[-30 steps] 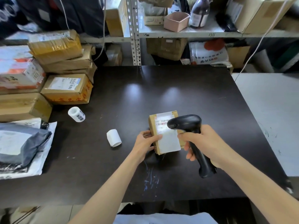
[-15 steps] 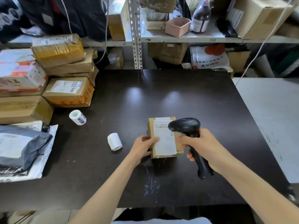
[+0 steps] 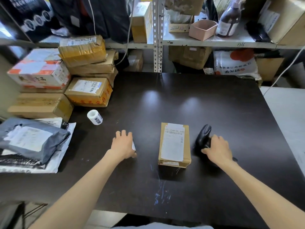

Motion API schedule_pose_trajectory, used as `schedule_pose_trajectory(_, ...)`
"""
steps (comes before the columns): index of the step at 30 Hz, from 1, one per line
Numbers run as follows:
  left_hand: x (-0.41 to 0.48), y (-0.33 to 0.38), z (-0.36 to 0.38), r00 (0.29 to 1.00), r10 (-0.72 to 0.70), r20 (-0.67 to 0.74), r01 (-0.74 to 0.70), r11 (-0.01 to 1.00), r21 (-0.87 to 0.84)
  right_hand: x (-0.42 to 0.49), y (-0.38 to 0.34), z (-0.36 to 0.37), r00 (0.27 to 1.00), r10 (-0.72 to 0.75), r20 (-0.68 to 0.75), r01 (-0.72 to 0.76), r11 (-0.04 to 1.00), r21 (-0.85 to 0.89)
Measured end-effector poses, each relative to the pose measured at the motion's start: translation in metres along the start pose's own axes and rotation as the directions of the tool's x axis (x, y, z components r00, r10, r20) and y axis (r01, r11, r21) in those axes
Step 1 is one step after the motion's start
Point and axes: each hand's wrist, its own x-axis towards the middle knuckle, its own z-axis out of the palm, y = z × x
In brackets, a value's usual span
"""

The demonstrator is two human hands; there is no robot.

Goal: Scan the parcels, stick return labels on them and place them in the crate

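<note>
A small brown cardboard parcel (image 3: 174, 144) with a white shipping label and barcode on top lies alone on the dark table (image 3: 214, 104), touched by neither hand. Left of it, my left hand (image 3: 123, 144) is cupped over a small white label roll (image 3: 133, 145), of which only an edge shows. On the parcel's right, the black barcode scanner (image 3: 203, 135) rests on the table, and my right hand (image 3: 217, 149) holds its handle. A second white label roll (image 3: 94, 116) lies further left. No crate is in view.
Several cardboard parcels (image 3: 89, 91) are stacked at the table's back left. Grey and white mailer bags (image 3: 31, 142) lie at the left edge. Behind the table, metal shelving (image 3: 157, 35) holds boxes, a pink tub and a bottle. A pale surface (image 3: 287, 113) adjoins on the right.
My left hand let go of the parcel and moved left onto the label roll. My right hand lowered the scanner from above the parcel down to the table on its right.
</note>
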Motion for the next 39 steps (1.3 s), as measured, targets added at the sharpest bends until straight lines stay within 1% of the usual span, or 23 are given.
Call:
schedule_pose_trajectory(2,0.001,-0.006,0.008,0.999,-0.029,-0.037,0.023,0.988,-0.153,0.004,0.004,0.005,1.000,-0.003,-0.008,0.003,1.000,-0.031)
schedule_pose_trajectory(6,-0.005,0.001,0.009,0.984,-0.074,-0.164,-0.007,0.894,-0.447,0.008,0.007,0.009,1.000,-0.018,0.023,0.017,0.999,0.039)
schedule_pose_trajectory(9,-0.012,0.015,-0.002,0.953,-0.098,-0.288,-0.132,0.718,-0.683,0.003,-0.001,0.004,0.998,0.023,0.061,-0.024,0.999,0.026)
schedule_pose_trajectory(11,-0.019,0.026,-0.012,0.933,-0.125,-0.337,-0.219,0.543,-0.810,-0.006,-0.013,-0.004,0.994,-0.006,-0.106,0.011,0.999,0.051)
schedule_pose_trajectory(13,-0.027,0.039,-0.021,0.944,-0.098,-0.314,-0.267,0.331,-0.905,-0.020,-0.031,-0.015,0.935,-0.096,-0.341,0.174,0.963,0.207)
schedule_pose_trajectory(14,-0.030,0.046,-0.025,0.951,-0.057,-0.305,-0.284,0.231,-0.930,-0.028,-0.043,-0.021,0.921,-0.127,-0.369,0.258,0.907,0.333)
schedule_pose_trajectory(15,-0.034,0.053,-0.027,0.953,-0.007,-0.303,-0.298,0.153,-0.942,-0.036,-0.056,-0.027,0.936,-0.148,-0.319,0.293,0.831,0.474)
schedule_pose_trajectory(17,-0.039,0.066,-0.029,0.944,0.084,-0.318,-0.324,0.080,-0.943,-0.051,-0.080,-0.034,0.980,-0.193,-0.048,0.167,0.662,0.731)
schedule_pose_trajectory(18,-0.042,0.071,-0.030,0.935,0.114,-0.337,-0.348,0.093,-0.933,-0.056,-0.089,-0.035,0.971,-0.216,0.098,0.050,0.590,0.806)
schedule_pose_trajectory(19,-0.044,0.074,-0.030,0.924,0.133,-0.359,-0.375,0.131,-0.918,-0.059,-0.095,-0.036,0.953,-0.237,0.190,-0.036,0.534,0.845)
schedule_pose_trajectory(20,-0.045,0.077,-0.031,0.915,0.144,-0.377,-0.398,0.177,-0.900,-0.061,-0.098,-0.035,0.946,-0.244,0.212,-0.068,0.489,0.869)
schedule_pose_trajectory(23,-0.047,0.074,-0.032,0.911,0.209,-0.357,-0.404,0.267,-0.875,-0.065,-0.096,-0.034,0.968,-0.212,0.132,-0.043,0.380,0.924)
schedule_pose_trajectory(25,-0.048,0.070,-0.032,0.903,0.296,-0.311,-0.396,0.296,-0.869,-0.065,-0.091,-0.032,0.979,-0.202,0.033,0.059,0.431,0.901)
schedule_pose_trajectory(27,-0.051,0.071,-0.032,0.894,0.329,-0.303,-0.399,0.282,-0.872,-0.065,-0.088,-0.031,0.976,-0.214,-0.029,0.125,0.454,0.882)
schedule_pose_trajectory(29,-0.053,0.074,-0.034,0.903,0.251,-0.348,-0.414,0.298,-0.860,-0.065,-0.085,-0.028,0.976,-0.211,-0.056,0.146,0.440,0.886)
schedule_pose_trajectory(32,-0.055,0.077,-0.036,0.896,0.162,-0.414,-0.444,0.338,-0.830,-0.062,-0.081,-0.025,0.983,-0.163,-0.083,0.151,0.468,0.871)
schedule_pose_trajectory(33,-0.055,0.077,-0.036,0.895,0.157,-0.417,-0.446,0.349,-0.825,-0.063,-0.080,-0.024,0.983,-0.149,-0.105,0.167,0.506,0.846)
schedule_pose_trajectory(34,-0.055,0.076,-0.037,0.897,0.154,-0.414,-0.442,0.362,-0.821,-0.064,-0.078,-0.022,0.972,-0.149,-0.182,0.235,0.585,0.776)
schedule_pose_trajectory(35,-0.055,0.076,-0.037,0.900,0.149,-0.409,-0.434,0.374,-0.820,-0.067,-0.077,-0.022,0.933,-0.186,-0.309,0.350,0.674,0.650)
schedule_pose_trajectory(36,-0.056,0.076,-0.038,0.904,0.142,-0.404,-0.427,0.377,-0.822,-0.071,-0.076,-0.022,0.859,-0.266,-0.437,0.478,0.724,0.498)
schedule_pose_trajectory(37,-0.057,0.077,-0.038,0.904,0.135,-0.407,-0.427,0.367,-0.826,-0.074,-0.076,-0.022,0.771,-0.368,-0.520,0.592,0.715,0.371)
schedule_pose_trajectory(38,-0.057,0.077,-0.037,0.901,0.127,-0.415,-0.433,0.350,-0.831,-0.078,-0.076,-0.023,0.714,-0.458,-0.530,0.663,0.686,0.301)
schedule_pose_trajectory(39,-0.058,0.078,-0.037,0.897,0.121,-0.424,-0.439,0.334,-0.834,-0.081,-0.077,-0.023,0.696,-0.520,-0.495,0.694,0.663,0.280)
